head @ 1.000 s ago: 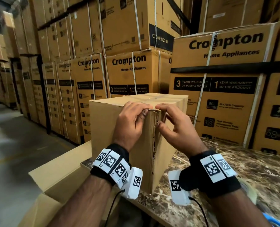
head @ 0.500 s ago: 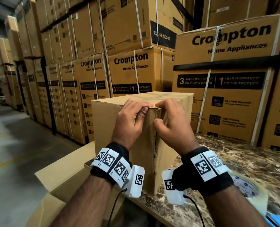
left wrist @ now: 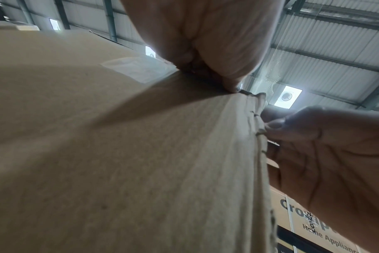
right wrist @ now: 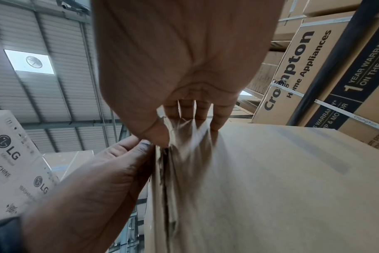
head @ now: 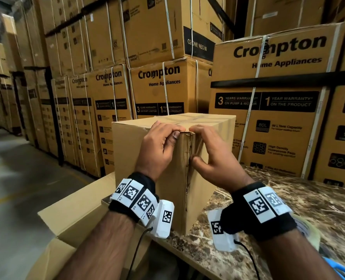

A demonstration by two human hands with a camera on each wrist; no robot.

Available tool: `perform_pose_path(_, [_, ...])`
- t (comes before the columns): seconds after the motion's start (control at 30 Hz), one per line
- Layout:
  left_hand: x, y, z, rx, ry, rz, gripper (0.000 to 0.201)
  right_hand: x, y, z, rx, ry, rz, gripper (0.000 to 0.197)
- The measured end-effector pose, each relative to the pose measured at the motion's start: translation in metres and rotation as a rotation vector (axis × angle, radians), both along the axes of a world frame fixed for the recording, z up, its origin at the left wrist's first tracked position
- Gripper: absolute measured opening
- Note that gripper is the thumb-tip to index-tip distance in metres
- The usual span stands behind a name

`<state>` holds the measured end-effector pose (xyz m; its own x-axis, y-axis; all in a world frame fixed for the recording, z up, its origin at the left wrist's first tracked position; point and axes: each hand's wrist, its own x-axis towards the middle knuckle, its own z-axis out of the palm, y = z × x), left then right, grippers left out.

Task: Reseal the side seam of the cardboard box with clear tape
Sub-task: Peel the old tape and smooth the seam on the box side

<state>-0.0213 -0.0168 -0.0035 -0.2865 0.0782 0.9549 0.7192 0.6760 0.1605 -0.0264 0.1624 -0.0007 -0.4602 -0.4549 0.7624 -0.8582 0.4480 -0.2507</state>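
A plain cardboard box stands on a marble table with one upright corner toward me. Its frayed side seam runs down that corner. My left hand grips the top corner, fingers curled over the top edge and thumb on the left face. My right hand lies over the top edge on the other side, its thumb pressing the seam a little lower. In the right wrist view, wrinkled clear tape shows under the right fingers. A tape roll lies behind my right wrist, mostly hidden.
Tall stacks of printed appliance cartons stand right behind the table and along the aisle on the left. An open flattened carton sits below the table's near left edge. A concrete floor stretches to the left.
Both hands stay at the box's top corner. My right thumb has slid slightly down the seam, and its fingers lie flatter over the top edge. The view has shifted a little.
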Motion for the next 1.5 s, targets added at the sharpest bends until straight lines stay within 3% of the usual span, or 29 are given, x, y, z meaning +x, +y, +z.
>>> perform_pose_path(0.4, [0.001, -0.007, -0.001, 0.053, -0.023, -0.013, 0.020, -0.003, -0.021, -0.009, -0.043, 0.038, -0.120, 0.063])
perform_pose_path(0.57, [0.001, -0.006, -0.002, 0.063, -0.033, -0.002, 0.022, -0.004, -0.027, -0.009, -0.051, 0.069, -0.166, 0.054])
perform_pose_path(0.7, [0.002, -0.008, -0.002, 0.057, -0.035, -0.014, 0.022, -0.002, -0.025, -0.009, -0.055, 0.043, -0.117, 0.051])
perform_pose_path(0.87, [0.003, -0.007, -0.002, 0.063, -0.032, -0.014, 0.021, 0.001, -0.009, -0.008, 0.038, -0.029, -0.024, 0.068])
perform_pose_path(1.13, [0.007, 0.001, -0.004, 0.104, -0.059, 0.005, 0.022, 0.002, -0.013, -0.015, 0.065, -0.023, -0.060, 0.085])
perform_pose_path(1.33, [0.007, 0.002, -0.006, 0.090, -0.061, 0.020, 0.024, 0.002, -0.024, -0.017, -0.024, 0.031, -0.123, 0.073])
perform_pose_path(1.5, [0.006, 0.002, -0.010, 0.069, -0.056, 0.031, 0.026, 0.002, -0.021, -0.019, -0.047, -0.005, -0.042, 0.073])
